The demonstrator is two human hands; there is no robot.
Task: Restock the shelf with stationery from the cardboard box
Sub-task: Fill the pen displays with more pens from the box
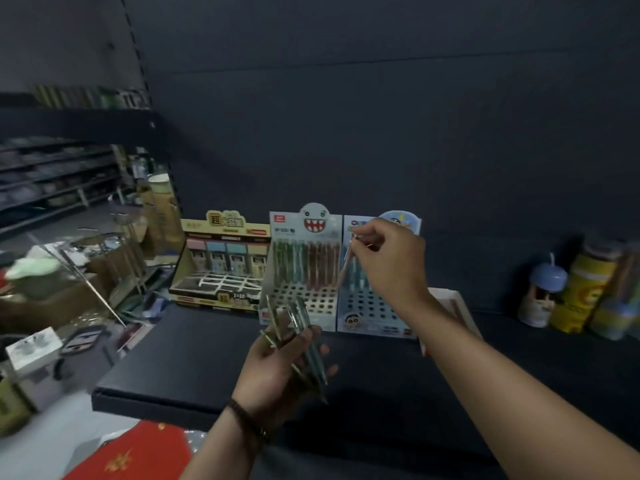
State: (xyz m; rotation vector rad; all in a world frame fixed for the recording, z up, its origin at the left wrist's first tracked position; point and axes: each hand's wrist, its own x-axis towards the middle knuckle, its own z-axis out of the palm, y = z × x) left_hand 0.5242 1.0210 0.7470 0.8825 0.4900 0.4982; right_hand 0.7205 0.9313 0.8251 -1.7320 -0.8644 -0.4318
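Pinching one pen by its top in right hand, long axis near-upright, tip pointing toward blue display box just beneath. Gripping spare pens in left hand, lower, well apart, nearer body.

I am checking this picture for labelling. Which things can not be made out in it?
Head view only:
- bundle of pens in the left hand: count unclear, blurred and overlapping.
- single pen pinched by the right hand: its hole in the blue display is unclear, blurred.
- white box: mostly hidden by the right forearm.
- tubs at the right edge: cut off by the frame.
- print on the blue display: too blurred.
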